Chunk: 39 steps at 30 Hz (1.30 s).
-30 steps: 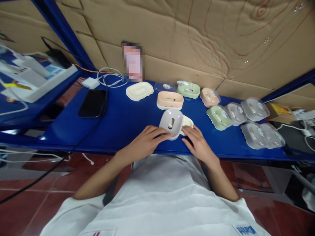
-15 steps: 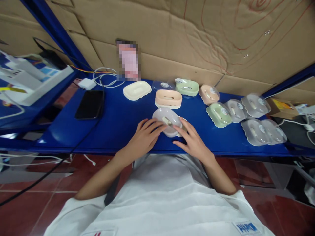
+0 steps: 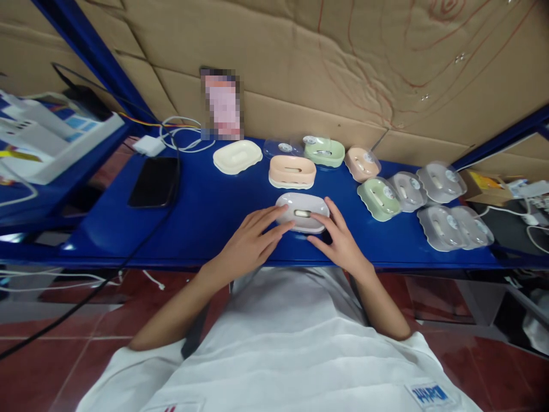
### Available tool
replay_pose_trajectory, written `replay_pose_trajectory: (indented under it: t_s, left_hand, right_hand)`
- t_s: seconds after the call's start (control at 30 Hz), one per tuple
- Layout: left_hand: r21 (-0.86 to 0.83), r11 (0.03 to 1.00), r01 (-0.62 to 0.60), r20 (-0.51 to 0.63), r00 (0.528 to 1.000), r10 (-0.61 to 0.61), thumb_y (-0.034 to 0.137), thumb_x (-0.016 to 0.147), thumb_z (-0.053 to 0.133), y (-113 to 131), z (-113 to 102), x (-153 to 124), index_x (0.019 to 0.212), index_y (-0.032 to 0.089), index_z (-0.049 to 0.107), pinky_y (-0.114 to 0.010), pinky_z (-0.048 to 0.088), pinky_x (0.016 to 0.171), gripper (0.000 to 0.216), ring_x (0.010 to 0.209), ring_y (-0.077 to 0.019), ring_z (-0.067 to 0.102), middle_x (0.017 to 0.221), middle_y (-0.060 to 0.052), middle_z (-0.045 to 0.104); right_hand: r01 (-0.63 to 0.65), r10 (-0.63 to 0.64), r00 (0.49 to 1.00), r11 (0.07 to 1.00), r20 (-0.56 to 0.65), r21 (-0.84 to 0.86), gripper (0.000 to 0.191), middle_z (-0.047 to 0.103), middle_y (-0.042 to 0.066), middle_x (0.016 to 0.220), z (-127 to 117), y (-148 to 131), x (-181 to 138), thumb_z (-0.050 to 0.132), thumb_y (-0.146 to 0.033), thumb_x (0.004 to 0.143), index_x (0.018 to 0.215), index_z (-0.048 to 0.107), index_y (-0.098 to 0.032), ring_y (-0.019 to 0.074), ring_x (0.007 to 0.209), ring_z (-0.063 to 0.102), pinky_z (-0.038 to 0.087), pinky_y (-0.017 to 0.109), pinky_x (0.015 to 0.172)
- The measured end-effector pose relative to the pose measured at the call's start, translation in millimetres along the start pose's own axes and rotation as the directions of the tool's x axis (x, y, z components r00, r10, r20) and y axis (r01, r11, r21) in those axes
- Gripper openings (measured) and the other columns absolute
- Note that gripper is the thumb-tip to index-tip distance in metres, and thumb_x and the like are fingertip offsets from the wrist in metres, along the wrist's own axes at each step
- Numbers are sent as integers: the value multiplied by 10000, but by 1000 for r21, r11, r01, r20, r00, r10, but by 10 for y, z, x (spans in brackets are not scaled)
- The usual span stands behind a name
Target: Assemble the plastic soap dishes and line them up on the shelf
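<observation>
A pale lilac soap dish [image 3: 302, 213] with a slot in its middle lies flat on the blue table [image 3: 206, 212], near the front edge. My left hand [image 3: 249, 246] reaches in from the left, its fingers stretched onto the dish's left end. My right hand [image 3: 341, 243] holds the right end with thumb and fingers spread around the rim. Between them the two hands hold the dish down. The cream base under it is hidden.
Behind it stand a peach dish [image 3: 292, 171], a cream dish [image 3: 237, 156] and a green dish [image 3: 325, 152]. To the right lie another green dish [image 3: 380, 198] and several clear lids [image 3: 441, 182]. A black phone [image 3: 154, 181] and cables lie left. A cardboard wall backs the table.
The lilac dish was tilted up in my hands a second ago; it has been turned down and now lies flat, covering the cream piece beside it. Both hands stay on it.
</observation>
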State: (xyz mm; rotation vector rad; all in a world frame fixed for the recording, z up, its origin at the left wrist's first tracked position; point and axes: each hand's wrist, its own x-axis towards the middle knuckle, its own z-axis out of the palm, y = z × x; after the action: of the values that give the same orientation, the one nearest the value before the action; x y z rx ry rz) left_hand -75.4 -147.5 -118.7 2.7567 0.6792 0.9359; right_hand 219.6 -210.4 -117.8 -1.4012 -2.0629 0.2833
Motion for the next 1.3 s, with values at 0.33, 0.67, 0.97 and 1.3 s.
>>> replay_pose_trajectory:
  t_s: [0.33,0.67,0.97,1.3]
  left_hand:
    - [26,992,120,145,982,-123,311,1154,515,-6,24,14,1615,232,564,-586,505,1243,471,1525,-361,552,1726,-167,486]
    - [14,994,112,153,982,-113,322,1153,521,1,14,17,1672,258,485,-563,480,1259,524,1566,-350,497,1761,-144,439]
    - [85,989,123,102,986,-131,303,1160,460,-64,-19,35,1532,293,654,-516,566,1142,420,1374,-313,669,1590,-105,644]
    - [316,876,364,45,917,-397,159,1018,454,-1018,-292,878,1708,172,441,-706,439,1215,690,1584,-466,461,1785,-217,383]
  right_hand:
    - [-39,40,999,995,6,-88,491,323,113,1832,7,-14,17,548,-426,1146,1611,580,-271,314,1703,317,372,584,1373]
    - [-53,53,999,989,-6,-135,455,529,124,1712,47,-4,3,478,-452,1169,1548,641,-260,317,1617,478,439,579,1326]
    - [34,-28,999,973,30,-227,424,549,111,1698,71,43,15,572,-429,1137,1524,683,-294,356,1640,435,419,635,1307]
    - [65,-43,991,982,126,-176,578,347,164,1814,24,-29,17,520,-466,1153,1705,459,-308,347,1688,347,369,650,1331]
